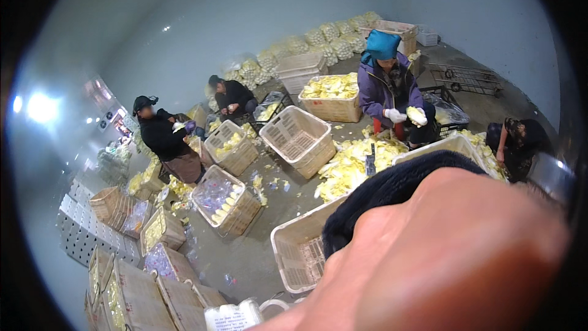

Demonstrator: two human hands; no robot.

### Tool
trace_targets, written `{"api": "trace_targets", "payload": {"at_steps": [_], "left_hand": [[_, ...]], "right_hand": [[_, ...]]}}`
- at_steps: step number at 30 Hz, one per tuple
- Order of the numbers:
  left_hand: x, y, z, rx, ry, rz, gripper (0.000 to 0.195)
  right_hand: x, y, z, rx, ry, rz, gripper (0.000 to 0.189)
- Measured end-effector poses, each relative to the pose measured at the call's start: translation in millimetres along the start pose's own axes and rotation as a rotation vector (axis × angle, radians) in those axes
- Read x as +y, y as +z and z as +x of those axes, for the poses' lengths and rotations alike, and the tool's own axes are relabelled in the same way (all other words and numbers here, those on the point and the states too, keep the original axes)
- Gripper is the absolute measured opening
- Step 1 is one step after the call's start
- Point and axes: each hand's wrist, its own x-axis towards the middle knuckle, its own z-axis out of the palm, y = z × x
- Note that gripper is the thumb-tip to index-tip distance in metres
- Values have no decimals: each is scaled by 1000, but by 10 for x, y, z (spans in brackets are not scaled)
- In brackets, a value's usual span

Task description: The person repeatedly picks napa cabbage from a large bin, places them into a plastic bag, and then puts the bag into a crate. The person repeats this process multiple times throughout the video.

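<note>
A large, blurred hand, seemingly my right hand (436, 243), fills the lower right, very near the camera. Its knuckles are bent against a dark fuzzy cloth (390, 193); its fingertips are hidden, so a grip cannot be told. My left hand is out of view. Below the cloth stands a beige plastic crate (294, 257), with its visible inside bare. Beyond it, yellow cabbage leaves (344, 165) lie heaped on the floor. An upright dark object (370, 161) shows in front of the heap. A crate of small cabbages and plastic film (223, 195) stands left of centre.
A co-worker in a purple jacket (390, 82) holds a small cabbage. Others work at the left (167, 138), the back (234, 96) and the far right (526, 147). Crates (296, 140), stacked crates (142, 294), filled net bags (330, 32) and a metal trolley (466, 78) surround the floor.
</note>
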Motion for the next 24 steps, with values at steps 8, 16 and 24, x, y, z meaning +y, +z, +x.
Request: {"api": "trace_targets", "payload": {"at_steps": [8,16,24], "left_hand": [[158,-166,61,84,-17,-79,55],[212,-284,-2,119,-25,-115,56],[272,-442,-188,117,-3,-166,56]], "right_hand": [[-43,3,187,-82,12,10,13],[-22,41,250,-87,24,18,11],[36,136,207,-92,2,52,9]]}}
